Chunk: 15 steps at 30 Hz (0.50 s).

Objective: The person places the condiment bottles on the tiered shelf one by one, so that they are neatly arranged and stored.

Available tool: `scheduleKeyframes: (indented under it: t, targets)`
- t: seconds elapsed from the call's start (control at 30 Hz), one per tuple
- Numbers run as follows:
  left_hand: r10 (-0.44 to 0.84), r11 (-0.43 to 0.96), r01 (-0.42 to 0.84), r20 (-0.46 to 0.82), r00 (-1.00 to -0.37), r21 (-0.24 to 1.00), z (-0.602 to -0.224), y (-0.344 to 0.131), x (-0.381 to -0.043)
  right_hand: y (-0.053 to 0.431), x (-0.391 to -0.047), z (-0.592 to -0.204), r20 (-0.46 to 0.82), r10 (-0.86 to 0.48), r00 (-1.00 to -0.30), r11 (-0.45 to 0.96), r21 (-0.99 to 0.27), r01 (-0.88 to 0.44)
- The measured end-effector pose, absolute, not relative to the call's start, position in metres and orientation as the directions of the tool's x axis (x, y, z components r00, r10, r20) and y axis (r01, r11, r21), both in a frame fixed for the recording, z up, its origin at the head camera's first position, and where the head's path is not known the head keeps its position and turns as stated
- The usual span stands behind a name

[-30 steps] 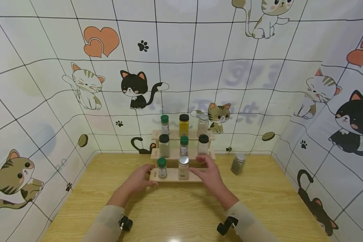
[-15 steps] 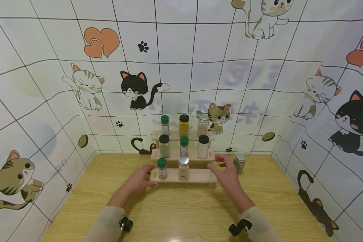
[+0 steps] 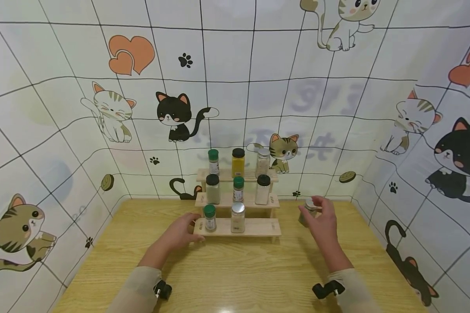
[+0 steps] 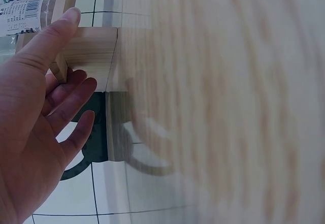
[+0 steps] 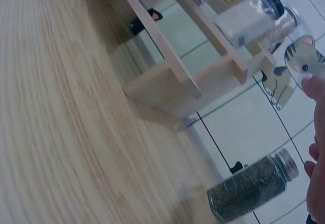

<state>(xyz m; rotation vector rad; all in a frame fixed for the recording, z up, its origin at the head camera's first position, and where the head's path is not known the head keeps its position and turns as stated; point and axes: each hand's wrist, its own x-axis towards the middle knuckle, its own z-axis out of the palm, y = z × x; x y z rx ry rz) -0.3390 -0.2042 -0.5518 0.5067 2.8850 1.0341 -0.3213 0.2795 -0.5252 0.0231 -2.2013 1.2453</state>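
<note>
A three-tier wooden spice rack (image 3: 258, 227) stands against the back wall, bearing several capped spice jars. My left hand (image 3: 178, 232) holds the left end of its lowest shelf; in the left wrist view the thumb lies over the shelf edge and the index finger is behind it. To the right of the rack, a glass jar of dark green dried herbs (image 5: 249, 191) with a silver lid stands upright on the table. My right hand (image 3: 324, 222) is around this jar with thumb and fingers spread; the right wrist view shows a gap between fingers and lid.
On the lowest shelf stand a green-capped jar (image 3: 210, 218) and a silver-lidded jar (image 3: 237, 219), left and middle. Bare shelf lies right of them. A black-lidded jar (image 3: 263, 191) stands on the middle shelf's right. A cat-patterned wall covering (image 3: 235, 100) encloses the wooden table (image 3: 235, 269).
My right hand has moved right, away from the silver-lidded jar on the lowest shelf, past the rack's end to the herb jar. The left hand has stayed at the rack's left end.
</note>
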Motion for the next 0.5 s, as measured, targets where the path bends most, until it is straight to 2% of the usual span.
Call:
scheduleKeyframes:
  t: [0.27,0.5]
  targets:
    - [0.318,0.724,0.298,0.082,-0.945,0.623,-0.553,-0.205,-0.339,0.297,-0.332,-0.530,0.376,0.301,-0.876,0.532,-0.829,-0.173]
    - [0.316,0.724,0.298,0.084,-0.945,0.623,-0.552,-0.204,-0.339,0.303,-0.340,-0.538,0.297,0.323,-0.899,0.507,-0.856,-0.101]
